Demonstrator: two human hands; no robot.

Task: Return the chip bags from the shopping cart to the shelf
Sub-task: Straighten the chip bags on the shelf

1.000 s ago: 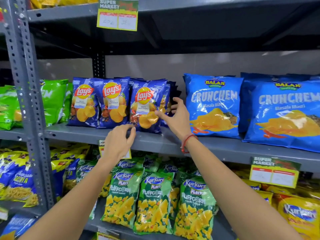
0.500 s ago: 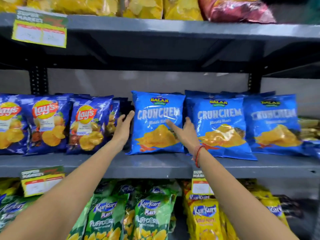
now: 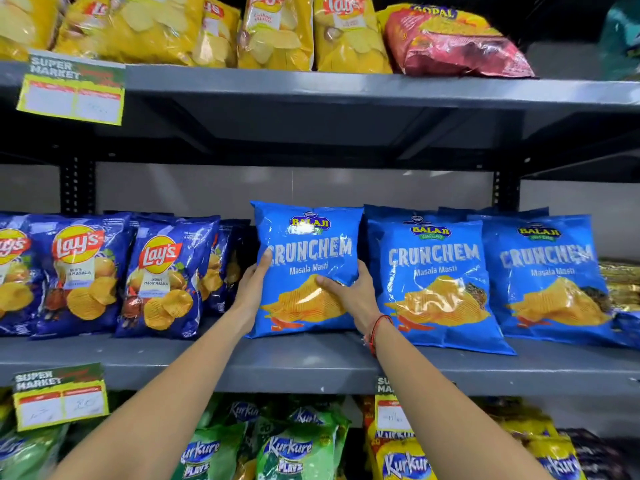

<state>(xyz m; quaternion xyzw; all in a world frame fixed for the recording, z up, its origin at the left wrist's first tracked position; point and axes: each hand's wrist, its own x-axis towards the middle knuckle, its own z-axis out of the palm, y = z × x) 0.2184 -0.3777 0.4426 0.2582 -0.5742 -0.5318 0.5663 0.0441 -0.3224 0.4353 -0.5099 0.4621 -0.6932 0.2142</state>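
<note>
Your left hand [image 3: 250, 289] and right hand [image 3: 351, 293] clamp one light-blue Crunchem bag [image 3: 306, 268] by its two side edges, thumbs across the front, fingers hidden behind. It stands upright on the grey middle shelf [image 3: 311, 362]. To its right stand two more Crunchem bags [image 3: 434, 282] in front, with others tucked behind them. To its left you have three dark-blue Lay's bags [image 3: 162, 275] facing out, and further ones edge-on beside them.
</note>
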